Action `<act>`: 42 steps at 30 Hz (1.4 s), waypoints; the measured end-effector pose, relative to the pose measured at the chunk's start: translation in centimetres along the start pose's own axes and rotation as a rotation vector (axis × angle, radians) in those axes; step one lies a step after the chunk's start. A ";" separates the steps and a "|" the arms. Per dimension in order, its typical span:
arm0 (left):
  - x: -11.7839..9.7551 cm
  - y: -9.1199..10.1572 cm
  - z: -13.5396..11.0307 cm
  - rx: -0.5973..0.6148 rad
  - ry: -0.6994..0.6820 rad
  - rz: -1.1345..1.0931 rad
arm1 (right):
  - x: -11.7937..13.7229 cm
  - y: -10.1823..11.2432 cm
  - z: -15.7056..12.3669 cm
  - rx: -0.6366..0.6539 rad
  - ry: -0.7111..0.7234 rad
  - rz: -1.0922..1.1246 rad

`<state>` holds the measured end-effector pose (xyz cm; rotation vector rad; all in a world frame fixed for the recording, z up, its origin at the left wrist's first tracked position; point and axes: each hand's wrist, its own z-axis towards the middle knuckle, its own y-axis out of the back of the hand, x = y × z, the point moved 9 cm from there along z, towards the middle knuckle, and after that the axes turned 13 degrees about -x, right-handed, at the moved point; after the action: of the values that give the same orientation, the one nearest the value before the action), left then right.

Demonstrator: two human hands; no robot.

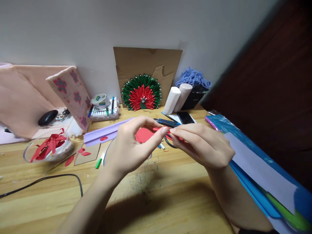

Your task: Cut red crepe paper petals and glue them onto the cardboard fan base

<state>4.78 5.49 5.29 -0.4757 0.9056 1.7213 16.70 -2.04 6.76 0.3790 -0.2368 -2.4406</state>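
Above the middle of the table, my left hand (128, 148) is closed in a pinch, thumb against fingers, on a small red paper piece (158, 129). My right hand (203, 143) meets it fingertip to fingertip, also pinching red paper; my fingers cover most of it. Behind my left hand lies a flat red sheet (143, 135), partly hidden. Scissors with a dark handle (170, 142) are partly visible behind my right fingers. To the left, red petal-shaped pieces (85, 153) rest on a cardboard piece (91, 156).
A clear bowl (26, 156) holds red paper scraps. A green marker cap (98, 163) and a black cable (60, 175) lie on the table. Cardboard (146, 60) with a red-green peacock (142, 94) leans on the wall. A phone (185, 118) lies behind; folders (258, 162) sit right.
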 end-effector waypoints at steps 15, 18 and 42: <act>3.4 -2.0 -0.9 0.043 0.402 -0.259 | -1.1 -1.7 -0.9 0.000 -0.210 0.086; 3.7 -2.6 -1.1 0.087 0.462 -0.316 | -1.1 -1.8 -0.8 -0.001 -0.224 0.096; 3.7 -1.9 -0.9 0.025 0.410 -0.295 | -4.9 -5.2 -5.1 0.050 -1.163 0.651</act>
<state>5.18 7.37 1.45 -0.9204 1.0820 1.3637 19.05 4.74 1.62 -0.9942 -0.7576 -1.7276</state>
